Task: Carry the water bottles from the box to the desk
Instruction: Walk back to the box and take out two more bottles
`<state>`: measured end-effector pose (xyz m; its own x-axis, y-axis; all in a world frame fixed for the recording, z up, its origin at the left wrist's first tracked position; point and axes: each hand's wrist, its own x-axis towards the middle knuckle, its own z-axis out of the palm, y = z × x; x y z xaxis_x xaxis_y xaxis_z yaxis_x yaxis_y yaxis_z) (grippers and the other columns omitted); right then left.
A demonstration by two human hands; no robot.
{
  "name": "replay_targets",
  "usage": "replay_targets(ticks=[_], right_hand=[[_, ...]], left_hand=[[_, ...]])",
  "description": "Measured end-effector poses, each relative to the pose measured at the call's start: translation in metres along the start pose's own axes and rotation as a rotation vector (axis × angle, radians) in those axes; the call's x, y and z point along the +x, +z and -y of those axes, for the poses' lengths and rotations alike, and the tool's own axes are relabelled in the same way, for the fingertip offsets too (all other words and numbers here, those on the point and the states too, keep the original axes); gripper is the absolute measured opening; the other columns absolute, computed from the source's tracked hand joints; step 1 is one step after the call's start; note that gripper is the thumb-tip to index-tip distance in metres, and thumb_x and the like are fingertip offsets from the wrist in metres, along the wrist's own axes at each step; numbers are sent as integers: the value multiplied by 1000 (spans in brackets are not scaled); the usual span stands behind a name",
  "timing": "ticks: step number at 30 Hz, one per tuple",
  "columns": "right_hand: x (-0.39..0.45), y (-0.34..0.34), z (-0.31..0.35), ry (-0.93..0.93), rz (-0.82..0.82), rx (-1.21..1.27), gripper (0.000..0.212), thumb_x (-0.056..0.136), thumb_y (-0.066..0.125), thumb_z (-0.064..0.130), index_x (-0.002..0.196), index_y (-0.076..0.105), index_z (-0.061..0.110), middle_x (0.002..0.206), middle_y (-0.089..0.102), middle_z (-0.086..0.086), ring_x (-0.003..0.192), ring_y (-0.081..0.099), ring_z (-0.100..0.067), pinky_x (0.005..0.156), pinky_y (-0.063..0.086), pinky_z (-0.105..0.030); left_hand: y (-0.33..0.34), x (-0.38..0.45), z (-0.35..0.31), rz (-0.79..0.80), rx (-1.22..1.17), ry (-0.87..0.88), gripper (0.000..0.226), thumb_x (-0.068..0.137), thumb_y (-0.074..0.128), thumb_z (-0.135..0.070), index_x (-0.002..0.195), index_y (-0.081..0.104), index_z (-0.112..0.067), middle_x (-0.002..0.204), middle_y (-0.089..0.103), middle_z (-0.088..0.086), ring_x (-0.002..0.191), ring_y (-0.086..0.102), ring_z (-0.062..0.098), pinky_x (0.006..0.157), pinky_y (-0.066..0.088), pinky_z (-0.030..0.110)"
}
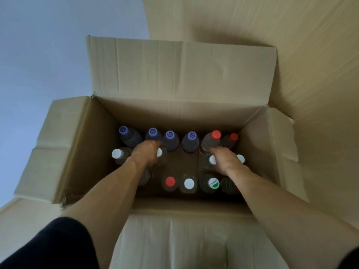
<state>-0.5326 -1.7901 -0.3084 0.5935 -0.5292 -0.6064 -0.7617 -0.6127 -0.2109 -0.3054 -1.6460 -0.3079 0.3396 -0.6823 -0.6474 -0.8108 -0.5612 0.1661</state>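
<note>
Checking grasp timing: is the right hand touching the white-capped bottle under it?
Cannot tell. The head view shows the right hand over the white-capped bottle, covering part of its cap, but overlap from above proves neither contact nor gap.

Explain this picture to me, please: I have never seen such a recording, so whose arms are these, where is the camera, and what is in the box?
There is no machine here. One wide-angle camera sits on a person's head and looks down, so the two bare arms entering from the bottom are the wearer's own.

Below them stands an open brown cardboard box with its flaps folded out. It holds upright plastic bottles seen from above: a far row of purple-capped bottles and red-capped bottles, and nearer ones with white caps, a red cap and one green-and-white cap.

The left hand reaches down among the purple-capped bottles. The right hand is low by a red-capped one. Whether either hand already grips a bottle cannot be told: the fingers are hidden and blurred. No desk shows.
</note>
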Motion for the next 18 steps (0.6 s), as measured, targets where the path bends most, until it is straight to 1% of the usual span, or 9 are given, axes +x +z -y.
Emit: replay_targets(ticks=[2, 5, 8, 11, 14, 16, 18], right_hand=[[3, 3, -1, -18, -9, -23, 47, 87, 71, 15, 130, 56, 24, 126, 64, -6, 118, 60, -30, 90, 50, -38], [5, 7, -1, -28, -24, 6, 50, 84, 73, 13, 129, 52, 23, 121, 64, -8, 113, 61, -32, 85, 50, -39], [6, 9, -1, 4, -30, 71, 47, 80, 77, 15, 119, 52, 20, 114, 66, -9, 108, 63, -33, 80, 51, -39], [6, 14, -3, 25, -16, 116, 51, 74, 83, 17, 115, 53, 19, 117, 66, -8, 111, 62, -32, 83, 52, -38], [7, 20, -6, 22, -19, 149, 55, 74, 84, 18, 120, 55, 19, 123, 64, -7, 118, 59, -31, 91, 51, -39], [10, 23, -7, 4, -38, 171, 49, 77, 80, 17, 119, 55, 18, 123, 65, -8, 118, 59, -31, 91, 50, -39], [11, 24, -8, -11, -70, 187, 41, 80, 77, 18, 114, 55, 18, 118, 66, -8, 113, 61, -31, 86, 51, -38]], left_hand=[[1, 2, 4, -11, -22, 11, 68, 77, 83, -26, 138, 52, -28, 134, 61, 4, 122, 58, 29, 98, 51, 44], [2, 4, 10, -37, -65, 34, 62, 72, 84, -27, 127, 55, -30, 123, 65, 3, 112, 63, 28, 89, 53, 42], [6, 7, 13, -33, -76, 41, 58, 70, 85, -26, 118, 55, -27, 117, 67, 4, 105, 64, 29, 83, 54, 41], [13, 10, 13, -30, -80, 50, 62, 69, 87, -27, 121, 54, -27, 120, 66, 4, 109, 63, 30, 85, 53, 41], [20, 16, 12, -25, -70, 62, 66, 73, 85, -26, 129, 51, -28, 125, 64, 4, 114, 61, 31, 88, 53, 43], [24, 20, 10, -29, -57, 62, 59, 78, 80, -24, 130, 50, -26, 125, 64, 7, 114, 61, 33, 86, 52, 44], [27, 21, 6, -59, -53, 61, 45, 87, 71, -29, 127, 51, -24, 122, 64, 10, 111, 61, 35, 83, 52, 44]])
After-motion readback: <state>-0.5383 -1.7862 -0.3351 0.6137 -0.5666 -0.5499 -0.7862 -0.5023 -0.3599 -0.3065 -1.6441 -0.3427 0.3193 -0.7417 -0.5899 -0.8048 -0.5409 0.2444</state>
